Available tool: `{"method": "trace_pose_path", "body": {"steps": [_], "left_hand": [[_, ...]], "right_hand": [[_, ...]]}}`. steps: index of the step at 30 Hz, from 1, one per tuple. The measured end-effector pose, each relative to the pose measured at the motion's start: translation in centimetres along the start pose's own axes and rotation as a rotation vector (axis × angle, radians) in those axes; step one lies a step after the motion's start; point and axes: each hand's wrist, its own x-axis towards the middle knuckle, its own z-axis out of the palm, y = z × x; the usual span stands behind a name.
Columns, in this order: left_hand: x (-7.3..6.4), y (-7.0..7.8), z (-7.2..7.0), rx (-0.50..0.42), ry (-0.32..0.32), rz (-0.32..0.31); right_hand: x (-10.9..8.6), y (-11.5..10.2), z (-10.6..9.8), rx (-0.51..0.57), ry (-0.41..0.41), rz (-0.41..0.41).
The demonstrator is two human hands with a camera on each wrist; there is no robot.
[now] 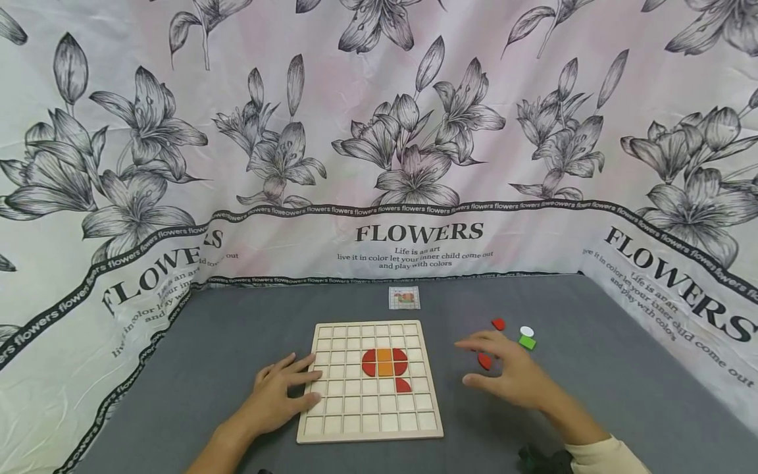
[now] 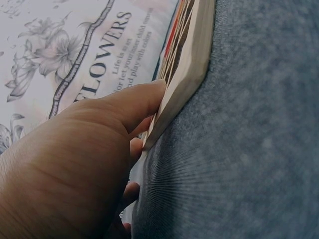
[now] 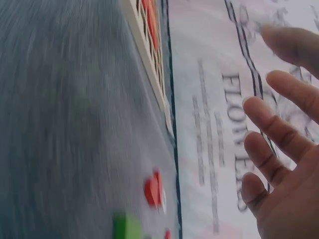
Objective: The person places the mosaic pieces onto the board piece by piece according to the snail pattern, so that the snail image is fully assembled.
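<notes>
A wooden grid board [image 1: 340, 437] lies on the grey cloth. Two orange squares [image 1: 385, 361] sit in its cells, flanked by red quarter-circle pieces [image 1: 369, 363], with one more red quarter [image 1: 403, 385] below right. My left hand [image 1: 276, 395] rests at the board's left edge, fingertips and thumb on the rim, fingers spread. In the left wrist view the thumb [image 2: 142, 102] touches the frame. Right of the board, my right hand [image 1: 512, 375] hovers with fingers apart and nothing between them. Next to it lies a red piece [image 1: 485, 361].
Beyond the right hand are another red piece [image 1: 499, 324], a white round piece [image 1: 527, 331] and a green square [image 1: 527, 342]. A small picture card [image 1: 404, 298] lies behind the board. Flower-printed fabric [image 1: 414, 243] rises at the back and sides.
</notes>
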Motion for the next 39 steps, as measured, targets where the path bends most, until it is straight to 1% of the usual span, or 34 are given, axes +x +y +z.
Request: {"method": "trace_pose_path", "body": {"steps": [4,9,12,15,20,24,27,31,35,39], "left_hand": [[0.0,0.1,0.1,0.002,0.008,-0.003],[0.0,0.1,0.1,0.012,0.015,-0.009],[0.0,0.1,0.1,0.014,0.011,-0.010],[-0.1,0.1,0.1,0.011,0.006,-0.012],[-0.1,0.2,0.1,0.004,0.004,-0.010],[0.0,0.1,0.0,-0.003,0.007,0.000],[0.1,0.0,0.1,0.002,0.009,-0.001],[0.1,-0.1,0.1,0.011,0.008,-0.002],[0.1,0.0,0.0,0.008,0.001,0.004],[0.1,-0.1,0.1,0.008,0.003,0.009]], "right_hand": [[-1.2,0.7,-1.9,-0.023,0.004,0.030],[-3.1,1.7,-3.2,-0.070,0.001,0.100],[-4.1,2.4,-3.6,-0.073,-0.010,0.151],[-4.9,3.0,-3.8,-0.060,-0.025,0.185],[-5.5,3.7,-3.7,-0.039,-0.044,0.224],[-5.7,4.2,-3.6,-0.027,-0.049,0.189],[-5.9,4.8,-3.5,-0.005,-0.079,0.145],[-6.1,5.2,-3.5,0.025,-0.122,0.133],[-6.3,5.5,-3.4,-0.012,-0.117,0.119],[-6.4,5.4,-3.2,-0.088,-0.104,0.091]]}}
